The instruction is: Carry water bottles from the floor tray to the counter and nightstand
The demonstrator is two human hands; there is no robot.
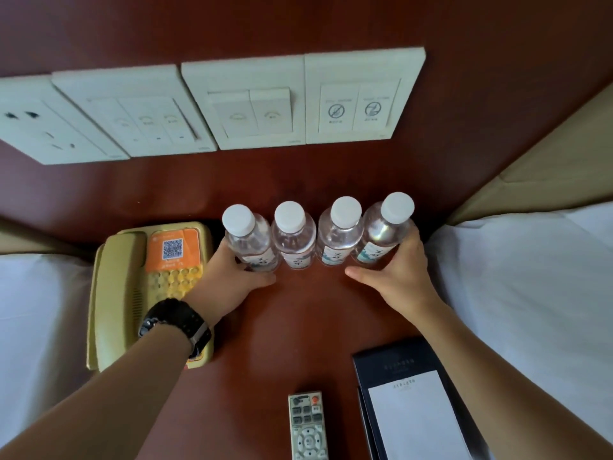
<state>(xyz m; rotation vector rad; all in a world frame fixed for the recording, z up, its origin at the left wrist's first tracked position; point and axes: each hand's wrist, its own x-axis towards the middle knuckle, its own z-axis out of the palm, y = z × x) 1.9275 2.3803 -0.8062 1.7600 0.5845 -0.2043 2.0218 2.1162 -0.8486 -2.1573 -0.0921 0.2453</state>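
Note:
Several clear water bottles with white caps stand in a row at the back of the dark red nightstand [308, 313]. My left hand [234, 277] wraps the base of the leftmost bottle [247, 239]. My right hand [398, 270] grips the rightmost bottle [386, 229], with the thumb stretched left along the tabletop. Two middle bottles [293, 235] [338, 235] stand between them, touching their neighbours. A black watch sits on my left wrist.
A yellow telephone [139, 293] with an orange sticker lies left of the bottles. A remote control [306, 424] and a dark notepad holder [411, 403] lie near the front edge. Wall switch panels [245, 104] hang behind. White bedding [530, 293] flanks both sides.

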